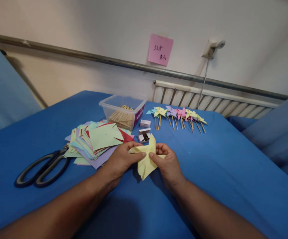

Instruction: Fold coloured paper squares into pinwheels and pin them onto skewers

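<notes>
Between my two hands is a yellow paper pinwheel [146, 166], its four corners folded in toward the middle and no stick showing on it. My left hand [124, 157] grips its left side, thumb pressed near the centre. On the right side my right hand [167, 162] pinches it, thumb also at the centre. The fingers behind the paper are partly hidden. Just beyond the pinwheel stands an open small box [144, 136] with dark little pieces inside. Behind that is a second small white box [145, 123].
Cut paper sheets [106, 136] in several colours lie piled at left, beside large scissors [46, 167]. A clear plastic tub [141, 113] holds wooden sticks [122, 116]. Pinwheels on sticks [181, 114] lie in a row at the back right. All rest on a blue-covered table [221, 172].
</notes>
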A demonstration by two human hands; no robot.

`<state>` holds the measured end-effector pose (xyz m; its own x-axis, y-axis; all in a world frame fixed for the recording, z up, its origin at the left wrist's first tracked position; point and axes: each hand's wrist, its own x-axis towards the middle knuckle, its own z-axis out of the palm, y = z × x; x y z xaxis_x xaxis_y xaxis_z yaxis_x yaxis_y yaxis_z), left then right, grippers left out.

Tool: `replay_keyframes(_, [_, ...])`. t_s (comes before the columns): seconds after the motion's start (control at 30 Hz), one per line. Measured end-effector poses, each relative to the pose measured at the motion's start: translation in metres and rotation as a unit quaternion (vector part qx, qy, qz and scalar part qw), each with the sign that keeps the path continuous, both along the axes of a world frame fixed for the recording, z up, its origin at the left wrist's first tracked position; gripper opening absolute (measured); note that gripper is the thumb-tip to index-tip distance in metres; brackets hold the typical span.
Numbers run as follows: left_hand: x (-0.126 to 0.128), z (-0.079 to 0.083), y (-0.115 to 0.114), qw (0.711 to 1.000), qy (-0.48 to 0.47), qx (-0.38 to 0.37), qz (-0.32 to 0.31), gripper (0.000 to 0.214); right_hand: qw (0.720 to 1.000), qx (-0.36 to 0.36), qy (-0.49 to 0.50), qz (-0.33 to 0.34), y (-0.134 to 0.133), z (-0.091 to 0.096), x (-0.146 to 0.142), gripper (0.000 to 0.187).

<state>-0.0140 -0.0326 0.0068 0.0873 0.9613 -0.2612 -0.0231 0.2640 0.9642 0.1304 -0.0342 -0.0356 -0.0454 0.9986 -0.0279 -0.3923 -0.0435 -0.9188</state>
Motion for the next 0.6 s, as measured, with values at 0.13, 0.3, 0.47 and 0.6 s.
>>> replay_keyframes(0.13, [0.0020,-0.0008,-0.0028,0.987,-0.147,-0.051,-0.044,0.023,0.998,0.003,0.017,-0.058,0.0001,-0.0003,0.0008,0.030])
replay_keyframes(0.3, [0.0045,-0.0068,-0.0052,0.981,-0.165,-0.072,-0.067,0.026,0.998,0.009,-0.001,-0.062,-0.0022,0.0033,-0.0015,0.030])
replay_keyframes(0.47, [0.0049,-0.0096,-0.0046,0.985,-0.151,-0.061,-0.059,0.029,0.999,0.014,-0.008,-0.030,-0.0049,0.0035,-0.0034,0.030])
replay_keyframes(0.6, [0.0033,-0.0052,-0.0028,0.987,-0.143,-0.064,-0.038,0.025,1.000,0.015,-0.004,-0.006,-0.0061,0.0028,-0.0024,0.032])
